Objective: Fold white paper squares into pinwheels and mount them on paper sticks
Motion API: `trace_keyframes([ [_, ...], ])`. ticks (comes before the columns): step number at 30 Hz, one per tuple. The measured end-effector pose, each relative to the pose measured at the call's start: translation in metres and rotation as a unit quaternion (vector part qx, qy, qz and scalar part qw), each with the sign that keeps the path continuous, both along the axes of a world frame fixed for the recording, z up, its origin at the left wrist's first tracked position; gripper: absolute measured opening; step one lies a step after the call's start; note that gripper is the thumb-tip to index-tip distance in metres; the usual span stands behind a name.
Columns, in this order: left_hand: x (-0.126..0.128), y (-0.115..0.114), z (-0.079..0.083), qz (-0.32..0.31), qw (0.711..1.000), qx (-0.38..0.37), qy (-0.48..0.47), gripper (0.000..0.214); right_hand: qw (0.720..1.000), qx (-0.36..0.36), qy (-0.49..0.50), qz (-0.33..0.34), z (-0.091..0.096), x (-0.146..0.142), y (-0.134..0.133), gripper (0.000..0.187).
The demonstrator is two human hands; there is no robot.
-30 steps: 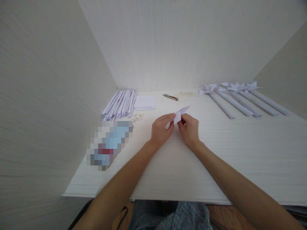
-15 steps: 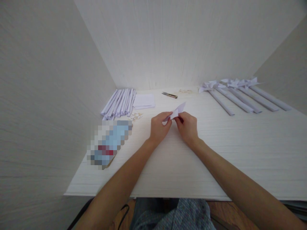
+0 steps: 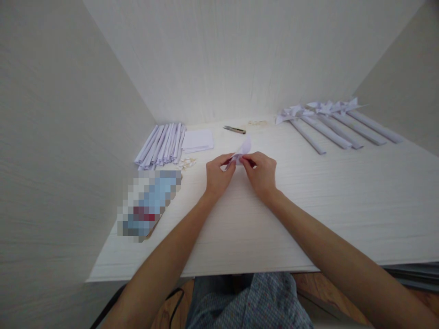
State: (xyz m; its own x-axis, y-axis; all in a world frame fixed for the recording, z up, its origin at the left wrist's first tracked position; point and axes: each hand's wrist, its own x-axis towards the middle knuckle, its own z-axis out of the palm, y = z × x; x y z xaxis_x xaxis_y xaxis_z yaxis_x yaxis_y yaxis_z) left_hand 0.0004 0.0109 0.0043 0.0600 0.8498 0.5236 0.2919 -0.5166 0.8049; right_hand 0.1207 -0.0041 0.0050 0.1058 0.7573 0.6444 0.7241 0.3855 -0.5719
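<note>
Over the middle of the table I hold a piece of white paper, bent up at its far side with a curled point. My left hand pinches its left edge between thumb and fingers. Close beside it, my right hand grips the near right part, thumb and fingertips pressed together. The fingers cover the centre of the paper. Beyond the hands lie small thread snips and, to their left, a stack of square white paper sheets.
Several rolled paper sticks are piled at the left. Small pale bits lie near them, with more bits at the back. A blurred-out blue object rests front left. Several paper pinwheels on sticks line the right back of the white table.
The view has shifted slightly, so the things on the table appear further left. Both hands still hold the paper; its raised corner now curls more upright, and my right fingertips sit closer to its middle.
</note>
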Motion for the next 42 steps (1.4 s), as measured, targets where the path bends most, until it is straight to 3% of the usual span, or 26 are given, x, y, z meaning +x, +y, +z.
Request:
trace_keyframes([
  [14,0.0006,0.0035,-0.0021,0.000,0.995,-0.062,-0.081,0.016,0.996,0.023,0.042,0.073,0.0012,-0.0015,-0.0002,0.018],
  [27,0.0015,0.0012,0.0028,0.006,0.987,-0.121,-0.105,0.014,0.994,-0.023,0.095,0.044,0.0012,-0.0002,0.0028,0.013],
  [36,0.0017,0.0019,0.0038,0.019,0.975,-0.161,-0.153,0.012,0.998,-0.024,0.046,0.023,-0.0032,-0.0001,0.0035,0.013],
  [42,0.0013,0.0023,0.0037,-0.005,0.972,-0.169,-0.163,0.015,0.999,-0.019,0.033,0.025,-0.0023,-0.0006,0.0028,0.013],
])
